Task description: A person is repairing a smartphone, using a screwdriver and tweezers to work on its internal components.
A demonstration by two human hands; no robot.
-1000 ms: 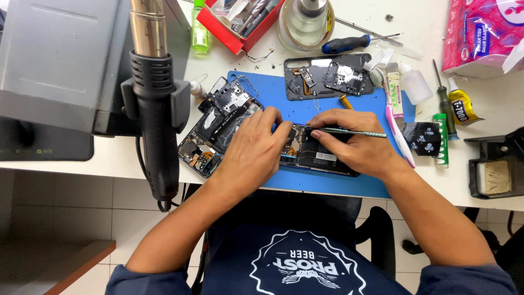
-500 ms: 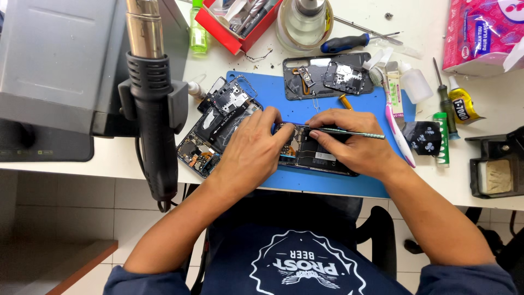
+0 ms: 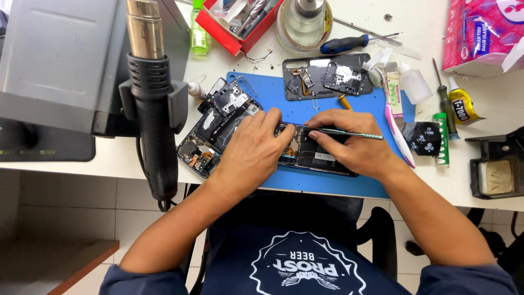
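Left hand: the left hand [image 3: 256,150] lies flat, fingers [image 3: 275,123] curled down, pressing on the opened phone [image 3: 319,158] at its left end to pin it.
Right hand: the right hand [image 3: 352,145] pinches a thin metal tool [image 3: 349,133] between thumb and forefinger; its tip points left into the phone's insides, just by the left fingertips.
Phone: it lies back-off on the blue mat [image 3: 327,186], near the table's front edge, mostly hidden under both hands.
Second phone: another stripped phone [image 3: 218,128] lies slantwise, touching the mat's left corner, just beside the left wrist.
Back cover: a dark cover with loose parts [image 3: 322,76] rests at the mat's far edge.
Around: a heat gun [image 3: 155,109] hangs in its holder on the left; a toothbrush [image 3: 393,114], a glue tube [image 3: 463,104], a blue-handled screwdriver [image 3: 344,43] and a small bottle [image 3: 414,84] sit on the right.
Risk, slip: as I see it, the tool tip works so close to the left fingers that a slip could jab them or scratch the board.
Risk, force: prying too hard could tear a ribbon cable or nick the battery.
Risk, elbow: the slanted phone overhangs near the table edge; a nudge from the left forearm might knock it off.
Risk, small parts: loose pieces on the cover could scatter if bumped.
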